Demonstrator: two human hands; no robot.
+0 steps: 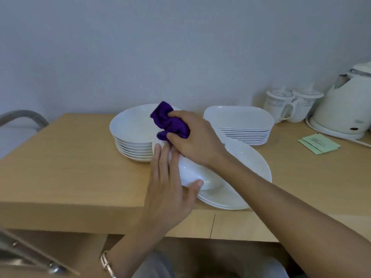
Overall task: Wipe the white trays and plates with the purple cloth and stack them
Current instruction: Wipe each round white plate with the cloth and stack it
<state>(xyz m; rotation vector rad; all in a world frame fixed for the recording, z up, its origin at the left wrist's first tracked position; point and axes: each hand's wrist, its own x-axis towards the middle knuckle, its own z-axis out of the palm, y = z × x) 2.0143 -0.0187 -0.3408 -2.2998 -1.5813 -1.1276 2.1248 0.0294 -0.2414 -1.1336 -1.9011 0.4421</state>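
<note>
From the head view, my left hand point(168, 181) pinches the white plate point(191, 172) by its rim, thumb in front and fingers flat behind. This tilts it so that my right hand point(196, 139), bunched tight round the purple cloth point(170, 121), can reach its far edge. The stacked plates point(130, 133) and trays point(241, 119) sit behind on the desk point(70, 157).

The left hand point(168, 177) was at lower centre, fingers straight and pointing up, thumb pinching a plate point(190, 173) at its rim. The right hand point(194, 137), its forearm stretching in from the lower right, clutched a cloth point(170, 121) at centre.
</note>
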